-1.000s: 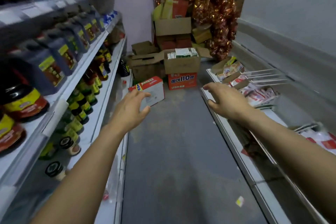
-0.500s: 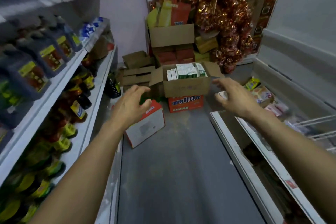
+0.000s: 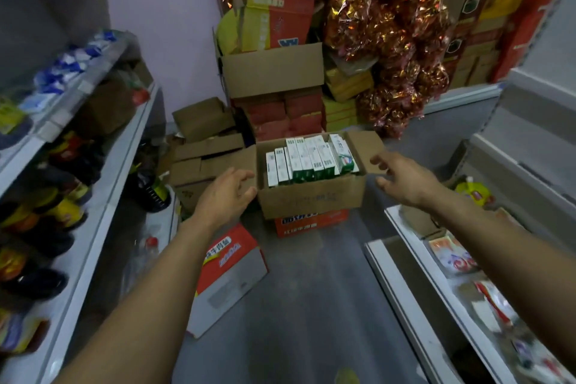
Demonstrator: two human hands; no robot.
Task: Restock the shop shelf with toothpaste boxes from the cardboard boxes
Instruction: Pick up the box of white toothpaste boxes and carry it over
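An open brown cardboard box (image 3: 311,198) stands at the end of the aisle on top of an orange carton (image 3: 311,223). Several white-and-green toothpaste boxes (image 3: 308,159) stand upright inside it. My left hand (image 3: 226,195) reaches to the box's left side with loosely spread fingers, its fingertips at the left front corner. My right hand (image 3: 405,178) is spread just in front of the right flap (image 3: 363,146), holding nothing.
A red-and-white carton (image 3: 229,274) lies on the grey floor under my left forearm. Shelves with bottles (image 3: 56,212) run along the left; a low shelf with packets (image 3: 461,262) runs along the right. Stacked cartons (image 3: 274,72) and red-gold foil bundles (image 3: 389,40) fill the back.
I have moved down the aisle toward the open box; it is now much nearer. Both hands have come up to its two sides.
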